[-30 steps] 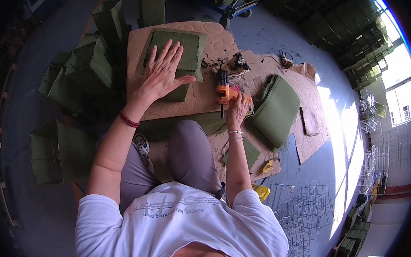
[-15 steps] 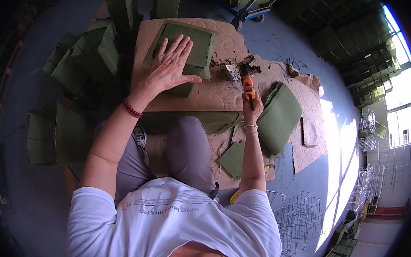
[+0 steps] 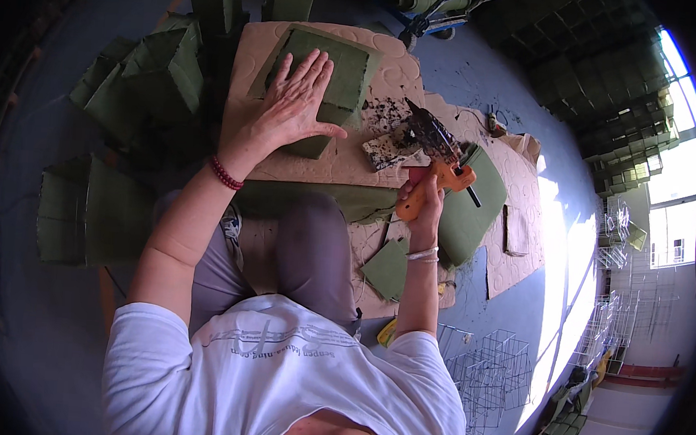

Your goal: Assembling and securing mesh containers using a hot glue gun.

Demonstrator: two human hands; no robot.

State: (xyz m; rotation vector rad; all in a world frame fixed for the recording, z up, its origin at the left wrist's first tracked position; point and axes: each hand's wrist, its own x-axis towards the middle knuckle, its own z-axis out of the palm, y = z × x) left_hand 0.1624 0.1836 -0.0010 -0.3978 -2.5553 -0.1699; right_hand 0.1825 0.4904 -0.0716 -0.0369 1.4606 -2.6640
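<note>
My left hand [image 3: 295, 109] lies flat with fingers spread on the upper face of a green fabric-covered box [image 3: 349, 68], its thumb stretched out to the right. My right hand [image 3: 426, 209] is wrapped round the handle of an orange glue gun [image 3: 449, 176]. The gun's front end is caked with dark residue and points up and to the left, over the work board. A black stick pokes out of its back. Beneath the nozzle lies a pale block smeared black [image 3: 389, 151], apart from the green box.
Tan patterned padding [image 3: 250, 52] lies under the work. A folded green sheet [image 3: 480, 210] rests at right, with a green square [image 3: 386, 269] nearer me. Open green boxes [image 3: 166, 67] stand at left. Wire frames [image 3: 494, 370] sit lower right; a wheeled cart [image 3: 432, 19] stands at the far side.
My right hand has turned the glue gun, showing its side, with its nozzle now up-left. The pale block shows more fully. My left hand stays flat on the green box.
</note>
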